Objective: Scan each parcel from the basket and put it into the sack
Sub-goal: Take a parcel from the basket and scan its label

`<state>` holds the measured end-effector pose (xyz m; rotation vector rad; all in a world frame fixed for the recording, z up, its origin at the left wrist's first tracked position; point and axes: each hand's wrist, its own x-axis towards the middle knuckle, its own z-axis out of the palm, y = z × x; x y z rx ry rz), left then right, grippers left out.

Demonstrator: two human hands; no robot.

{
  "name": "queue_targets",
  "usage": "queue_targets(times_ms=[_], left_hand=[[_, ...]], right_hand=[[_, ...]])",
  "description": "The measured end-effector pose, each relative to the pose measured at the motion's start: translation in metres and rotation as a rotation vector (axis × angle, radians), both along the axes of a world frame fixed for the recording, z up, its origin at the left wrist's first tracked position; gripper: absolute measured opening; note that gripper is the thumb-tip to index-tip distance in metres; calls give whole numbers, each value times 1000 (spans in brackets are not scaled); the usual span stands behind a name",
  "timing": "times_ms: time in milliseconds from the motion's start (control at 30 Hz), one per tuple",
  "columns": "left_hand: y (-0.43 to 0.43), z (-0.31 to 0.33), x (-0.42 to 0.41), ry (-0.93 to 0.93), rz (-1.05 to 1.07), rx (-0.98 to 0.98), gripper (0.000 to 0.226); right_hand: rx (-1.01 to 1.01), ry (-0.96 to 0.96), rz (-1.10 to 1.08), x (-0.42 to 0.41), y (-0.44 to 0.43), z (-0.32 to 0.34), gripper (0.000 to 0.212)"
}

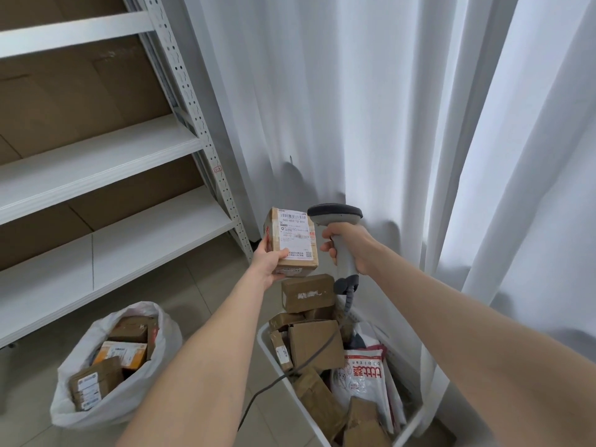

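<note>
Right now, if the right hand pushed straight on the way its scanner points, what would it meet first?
Most likely the parcel gripped by the left hand; the scanner in the right hand aims at its label. Depth is unclear, so it could pass beside it.

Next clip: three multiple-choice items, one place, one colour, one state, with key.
1. The open white sack stands: A) on the floor left of the white plastic basket B) on a shelf C) inside the basket
2. The handheld barcode scanner's handle is: A) red B) grey C) yellow
3. The left hand: A) hangs empty B) holds a small brown cardboard parcel C) grips the sack
Key: A, it sits on the floor beside the basket; B, grey handle in the right hand; B, fingers wrap the parcel's lower end.
</note>
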<state>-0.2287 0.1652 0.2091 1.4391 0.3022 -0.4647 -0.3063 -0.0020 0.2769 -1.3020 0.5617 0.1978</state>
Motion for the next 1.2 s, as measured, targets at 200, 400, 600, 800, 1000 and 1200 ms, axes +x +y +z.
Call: queue_targets(times_ms=[200,400,600,800,1000,1200], left_hand=[[14,9,-19,-9,39,8,71],[44,12,-28,-18,58,41,72],[89,9,-24,-21,84,31,74],[169,-1,-14,-4,106,17,72],[302,-6,-1,26,206,47,70],[439,-16,23,23,370,114,71]], right_hand=[[25,-24,27,1,12,6,8],[10,2,79,2,38,5,11],[-35,12,102,9,80,9,4],[-3,-30,85,24,154,1,10],[44,-17,24,61,278,-17,12],[124,34,115,105,411,-39,19]])
